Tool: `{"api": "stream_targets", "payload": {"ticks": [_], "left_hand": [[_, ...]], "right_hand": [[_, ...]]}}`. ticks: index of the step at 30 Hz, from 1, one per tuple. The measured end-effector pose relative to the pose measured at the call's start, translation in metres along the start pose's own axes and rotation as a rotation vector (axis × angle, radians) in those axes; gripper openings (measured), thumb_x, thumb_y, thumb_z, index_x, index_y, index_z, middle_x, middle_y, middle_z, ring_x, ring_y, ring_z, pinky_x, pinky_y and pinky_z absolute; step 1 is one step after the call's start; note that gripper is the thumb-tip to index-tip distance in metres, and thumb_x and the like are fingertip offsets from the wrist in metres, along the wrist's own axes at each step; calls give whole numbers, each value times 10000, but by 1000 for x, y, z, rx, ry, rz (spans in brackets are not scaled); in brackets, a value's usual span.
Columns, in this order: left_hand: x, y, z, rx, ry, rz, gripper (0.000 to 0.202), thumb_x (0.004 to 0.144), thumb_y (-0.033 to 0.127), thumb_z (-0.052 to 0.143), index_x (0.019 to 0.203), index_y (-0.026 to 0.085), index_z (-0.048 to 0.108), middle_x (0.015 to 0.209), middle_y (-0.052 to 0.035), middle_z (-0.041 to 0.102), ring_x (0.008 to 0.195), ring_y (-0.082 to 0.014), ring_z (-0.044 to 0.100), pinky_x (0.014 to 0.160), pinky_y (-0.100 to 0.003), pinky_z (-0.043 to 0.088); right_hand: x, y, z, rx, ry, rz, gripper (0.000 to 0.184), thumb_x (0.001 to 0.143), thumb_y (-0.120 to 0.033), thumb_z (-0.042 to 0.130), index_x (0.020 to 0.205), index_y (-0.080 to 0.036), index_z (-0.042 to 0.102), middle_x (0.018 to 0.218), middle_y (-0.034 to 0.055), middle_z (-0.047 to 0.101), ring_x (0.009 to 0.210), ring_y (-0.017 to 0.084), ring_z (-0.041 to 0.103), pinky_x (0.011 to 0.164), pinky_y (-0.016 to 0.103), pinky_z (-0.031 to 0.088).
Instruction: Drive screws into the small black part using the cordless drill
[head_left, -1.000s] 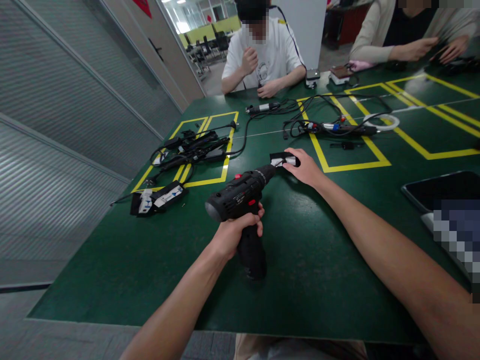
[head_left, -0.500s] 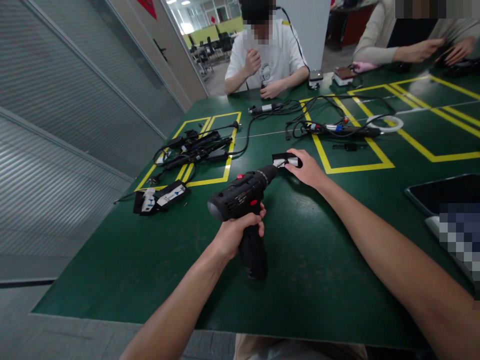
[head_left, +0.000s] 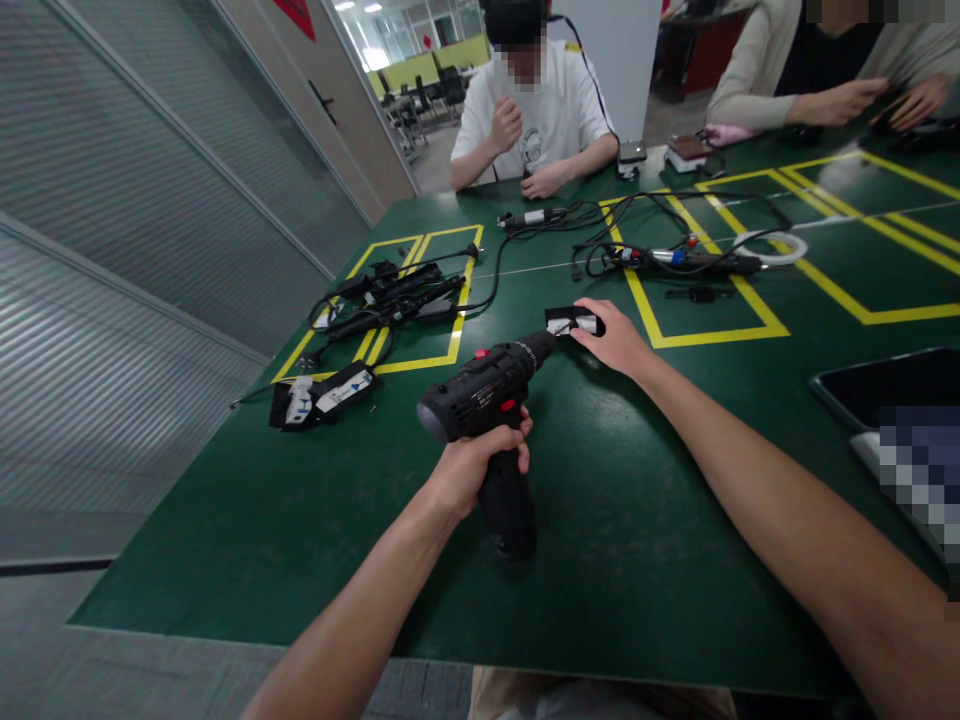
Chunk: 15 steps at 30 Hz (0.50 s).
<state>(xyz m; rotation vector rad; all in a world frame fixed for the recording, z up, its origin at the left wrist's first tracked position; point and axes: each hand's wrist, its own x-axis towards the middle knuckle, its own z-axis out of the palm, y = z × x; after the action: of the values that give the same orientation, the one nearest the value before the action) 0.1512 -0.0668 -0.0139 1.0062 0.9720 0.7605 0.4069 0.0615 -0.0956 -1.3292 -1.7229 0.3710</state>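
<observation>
Left hand (head_left: 478,468) has its fingers wrapped around the grip of a black cordless drill (head_left: 476,395), out over the near half of the green table (head_left: 247,530). It's pointing at a small black-and-white block (head_left: 568,315) farther from the near edge, which the right hand (head_left: 611,335) pinches between thumb and fingers. Tangled black power cords (head_left: 409,298) sit toward the table's left edge.

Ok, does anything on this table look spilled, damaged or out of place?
No spill or clear damage shows. At left, the heap of black parts looks tangled, a cable running out across the yellow tape. A tiny loose piece, unidentifiable, lies nearer the camera. The drill in the left hand looks normal.
</observation>
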Motion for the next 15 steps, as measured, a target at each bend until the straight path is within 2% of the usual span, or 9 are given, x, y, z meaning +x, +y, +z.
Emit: {"api": "stream_targets", "payload": {"ticks": [15], "left_hand": [[-3,4,8,-1,41,14,267,677,180,608,936,127,565,824,-15,572,500,-77,537,534,-241,414]], "right_hand": [[0,3,2,9,5,-3,436,791,-298,631,1222,-236,603,1152,86,580,1038,257,600,945,425,462]]}}
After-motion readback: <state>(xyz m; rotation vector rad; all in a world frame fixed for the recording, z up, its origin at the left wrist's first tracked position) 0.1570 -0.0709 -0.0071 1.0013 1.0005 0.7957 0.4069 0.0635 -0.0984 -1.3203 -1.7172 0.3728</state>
